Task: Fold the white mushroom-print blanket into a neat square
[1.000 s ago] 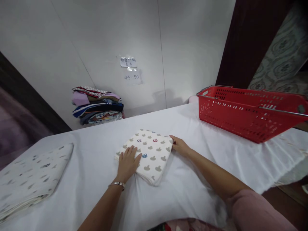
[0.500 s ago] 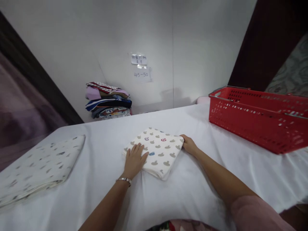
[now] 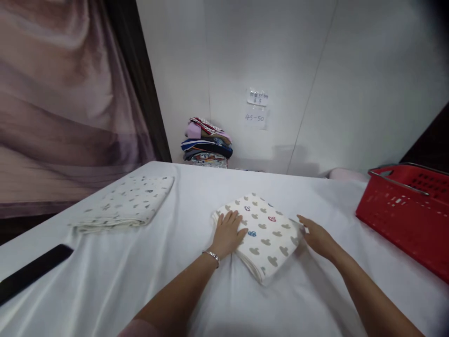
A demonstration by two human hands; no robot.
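Observation:
A folded white cloth (image 3: 268,236) printed with grey-beige mushroom-like shapes, and a few in blue and red, lies on the white-covered table. On its left part my left hand (image 3: 228,232) rests flat, palm down with fingers stretched; a silver bracelet circles that wrist. My right hand (image 3: 317,236) is at the cloth's right corner, fingers closed in a pinch on the slightly raised corner; motion blurs this spot a little. The folded edges of the cloth face me.
Another folded white cloth with small dark prints (image 3: 129,201) lies at the left. Nearer me is a long black object (image 3: 33,271). A red plastic basket (image 3: 403,220) stands at the right. Stacked fabrics (image 3: 207,142) sit beyond the table's far edge, by a wall with paper labels (image 3: 257,110).
The view has swung to the right-to-left side, bringing more curtain and the black object into sight. My right hand has drawn the cloth's corner slightly up and outward; my left hand stays flat.

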